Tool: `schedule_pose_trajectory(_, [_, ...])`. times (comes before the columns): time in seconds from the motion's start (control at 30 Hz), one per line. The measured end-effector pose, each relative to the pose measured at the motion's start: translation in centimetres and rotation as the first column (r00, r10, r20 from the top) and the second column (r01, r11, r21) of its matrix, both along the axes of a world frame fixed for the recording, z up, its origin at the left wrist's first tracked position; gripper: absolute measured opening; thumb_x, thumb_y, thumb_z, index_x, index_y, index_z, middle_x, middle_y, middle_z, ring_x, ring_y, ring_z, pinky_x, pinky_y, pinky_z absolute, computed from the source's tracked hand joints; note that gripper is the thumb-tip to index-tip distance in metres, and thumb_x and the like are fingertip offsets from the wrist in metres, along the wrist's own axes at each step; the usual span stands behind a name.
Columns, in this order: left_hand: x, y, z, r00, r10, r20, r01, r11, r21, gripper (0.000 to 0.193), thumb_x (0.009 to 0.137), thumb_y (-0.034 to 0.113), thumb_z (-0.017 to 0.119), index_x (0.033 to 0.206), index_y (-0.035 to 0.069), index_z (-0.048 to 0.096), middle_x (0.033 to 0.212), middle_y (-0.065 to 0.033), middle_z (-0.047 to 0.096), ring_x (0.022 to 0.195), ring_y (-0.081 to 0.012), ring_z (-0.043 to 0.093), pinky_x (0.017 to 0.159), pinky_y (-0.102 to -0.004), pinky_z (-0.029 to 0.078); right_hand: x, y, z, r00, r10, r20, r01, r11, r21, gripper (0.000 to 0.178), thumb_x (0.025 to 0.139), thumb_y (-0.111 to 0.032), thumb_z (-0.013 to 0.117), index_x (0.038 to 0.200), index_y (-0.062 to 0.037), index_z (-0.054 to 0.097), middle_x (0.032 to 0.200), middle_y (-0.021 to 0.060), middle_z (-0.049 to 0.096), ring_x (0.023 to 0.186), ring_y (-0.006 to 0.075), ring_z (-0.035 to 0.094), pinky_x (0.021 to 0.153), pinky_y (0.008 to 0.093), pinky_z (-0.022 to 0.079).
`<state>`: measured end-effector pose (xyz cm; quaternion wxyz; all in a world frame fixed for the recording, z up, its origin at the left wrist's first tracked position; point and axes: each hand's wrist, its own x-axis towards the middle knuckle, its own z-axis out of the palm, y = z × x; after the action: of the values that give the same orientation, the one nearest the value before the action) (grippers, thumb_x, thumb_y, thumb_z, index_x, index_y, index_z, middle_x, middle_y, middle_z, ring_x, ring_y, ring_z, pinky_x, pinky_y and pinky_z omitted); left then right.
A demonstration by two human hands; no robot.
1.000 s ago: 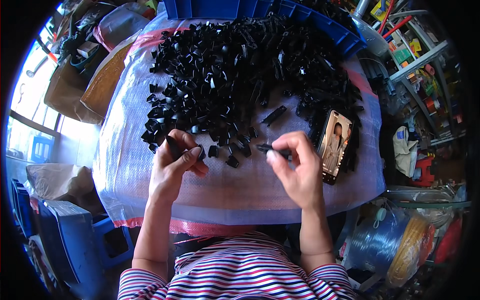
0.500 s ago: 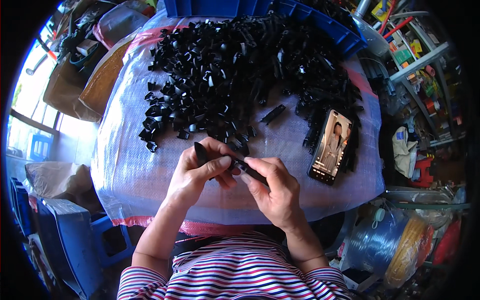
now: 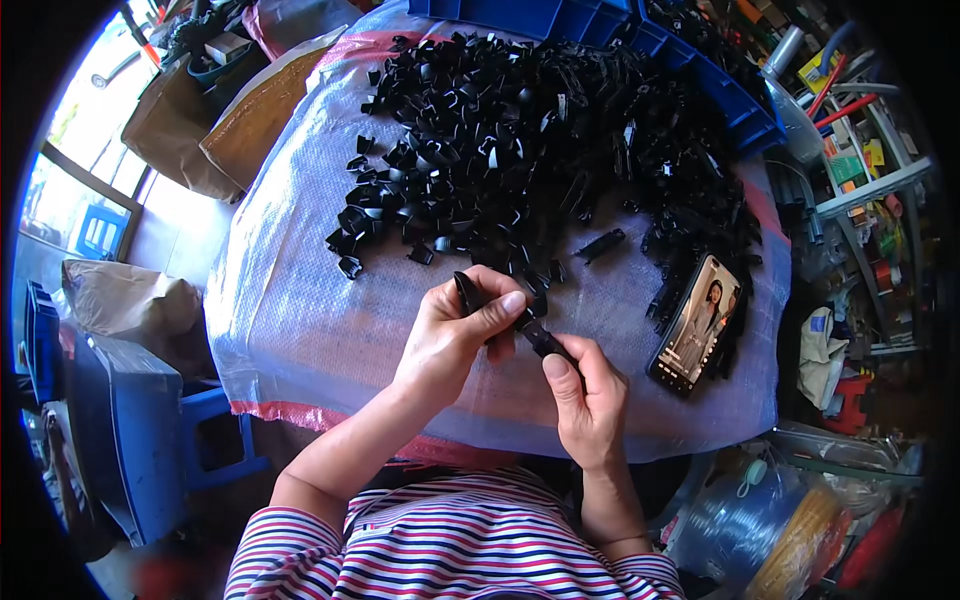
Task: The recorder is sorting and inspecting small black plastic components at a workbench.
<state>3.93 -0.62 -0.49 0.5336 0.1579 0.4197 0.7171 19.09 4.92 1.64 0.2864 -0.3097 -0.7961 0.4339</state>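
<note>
My left hand (image 3: 446,338) is closed, its thumb pressing near the joint of two black plastic pieces. A small curved black plastic piece (image 3: 466,293) sticks up between its fingers and thumb. My right hand (image 3: 592,402) pinches a long, narrow black plastic part (image 3: 545,341), whose far end meets the left fingertips. Whether the part is fitted into another piece there is hidden by the fingers. Just beyond my hands lies a heap of small curved black pieces (image 3: 450,160). Longer black parts (image 3: 640,140) fill its right side, and a lone long part (image 3: 600,246) lies apart.
A white woven sheet (image 3: 300,330) with pink edging covers the work surface. To the right, a phone (image 3: 694,328) with its screen lit leans on black parts. Blue crates (image 3: 715,88) stand at the back. A blue stool (image 3: 215,435) is at left, a crowded shelf (image 3: 870,190) at right.
The whole view has shifted, so the scene sits further right. Both hands keep their hold; the right hand has turned a little, and its long part now slants more steeply.
</note>
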Motion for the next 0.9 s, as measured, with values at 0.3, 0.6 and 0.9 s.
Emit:
schedule_pose_trajectory(0.3, [0.8,-0.2,0.3,0.989,0.037,-0.145,-0.034,0.999,0.026,0.011,0.084,0.012,0.063,0.087,0.001,0.06,0.069,-0.0024,0.058,0.053,-0.0082,0.052,0.048,-0.0209,0.041,0.1,0.2,0.2,1.0,0.012,0.027,-0.011,0.999,-0.048,0.018,0.092,-0.017,0.051,0.092,0.0004,0.056,0.066,0.003,0.053,0.059,0.0093,0.046,0.055,0.0239,0.039])
schedule_pose_trajectory(0.6, [1.8,-1.4,0.3,0.931,0.15,-0.332,-0.112,0.985,0.132,0.027,0.085,0.024,0.062,0.098,0.0,0.057,0.091,-0.0066,0.058,0.08,-0.0124,0.055,0.073,-0.0261,0.044,-2.8,-0.7,-0.1,0.999,0.043,-0.013,-0.043,0.999,-0.02,0.017,0.094,-0.017,0.046,0.088,-0.0017,0.051,0.067,0.0132,0.055,0.059,0.0209,0.056,0.054,0.0311,0.042])
schedule_pose_trajectory(0.9, [-3.6,-1.5,-0.6,0.905,-0.194,0.379,0.006,0.896,0.444,0.021,0.081,0.01,0.06,0.101,0.006,0.054,0.101,-0.012,0.059,0.082,-0.0219,0.058,0.063,-0.0299,0.047,-1.8,11.3,0.1,0.841,-0.077,0.535,-0.322,0.723,0.61,0.031,0.077,0.0,0.056,0.109,-0.0005,0.054,0.104,0.0146,0.054,0.095,0.0327,0.05,0.082,0.0383,0.043])
